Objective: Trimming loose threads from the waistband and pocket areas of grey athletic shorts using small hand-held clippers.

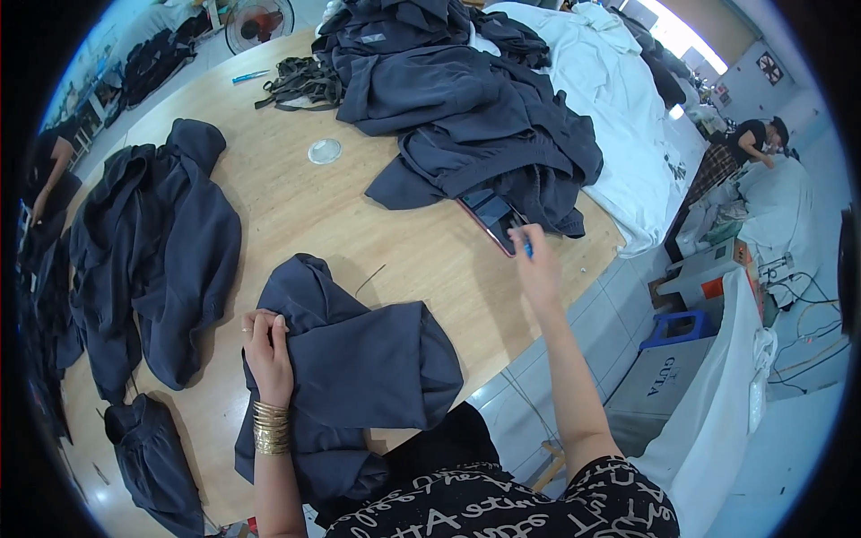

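Observation:
A dark navy garment (368, 363) lies partly folded on the table in front of me. My left hand (269, 345), with gold bangles at the wrist, rests on its left part, fingers curled closed on the cloth. Farther right, my right hand (536, 269) is closed around small blue-handled thread snips (527, 248), their dark tips pointing away from me. It is beside a phone (491, 220) with a red edge. The phone's far end lies against or under a heap of navy garments (484, 125); which one is hard to tell.
More navy garments (161, 260) lie at the left, with a smaller gathered piece (154, 462) nearer. Dark straps (303, 83), a blue pen (250, 77) and a round clear disc (325, 151) lie farther back. White cloth (610, 117) hangs off the table's right side. Co-workers are beyond.

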Tool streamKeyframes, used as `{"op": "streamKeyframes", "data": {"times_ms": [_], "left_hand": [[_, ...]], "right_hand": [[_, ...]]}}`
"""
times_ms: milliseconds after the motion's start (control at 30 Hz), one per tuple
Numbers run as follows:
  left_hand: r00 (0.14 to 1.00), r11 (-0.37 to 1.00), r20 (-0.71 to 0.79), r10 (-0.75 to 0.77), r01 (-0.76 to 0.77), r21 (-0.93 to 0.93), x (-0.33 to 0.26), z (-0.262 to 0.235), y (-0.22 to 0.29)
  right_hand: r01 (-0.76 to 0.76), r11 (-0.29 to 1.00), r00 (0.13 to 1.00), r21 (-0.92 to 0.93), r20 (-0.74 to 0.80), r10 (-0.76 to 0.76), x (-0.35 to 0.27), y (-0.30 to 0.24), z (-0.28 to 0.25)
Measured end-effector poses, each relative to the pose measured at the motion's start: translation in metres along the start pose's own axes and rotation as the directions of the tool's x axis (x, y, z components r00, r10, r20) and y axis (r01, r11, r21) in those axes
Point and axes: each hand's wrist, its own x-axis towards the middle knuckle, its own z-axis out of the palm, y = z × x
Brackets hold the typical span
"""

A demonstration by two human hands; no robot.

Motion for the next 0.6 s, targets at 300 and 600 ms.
{"op": "streamKeyframes", "data": {"times_ms": [300, 600], "left_hand": [[1.0, 1.0, -0.019, -0.015, 0.015, -0.006, 0.0, 0.002, 0.003], [0.999, 1.0, -0.028, -0.018, 0.019, 0.013, 0.0, 0.0, 0.002]], "right_hand": [[0.097, 0.96, 0.993, 0.261, 0.033, -0.109, 0.053, 0.038, 0.022], [-0.003, 0.977, 0.999, 0.214, -0.042, 0.012, 0.045, 0.034, -0.003]]}}
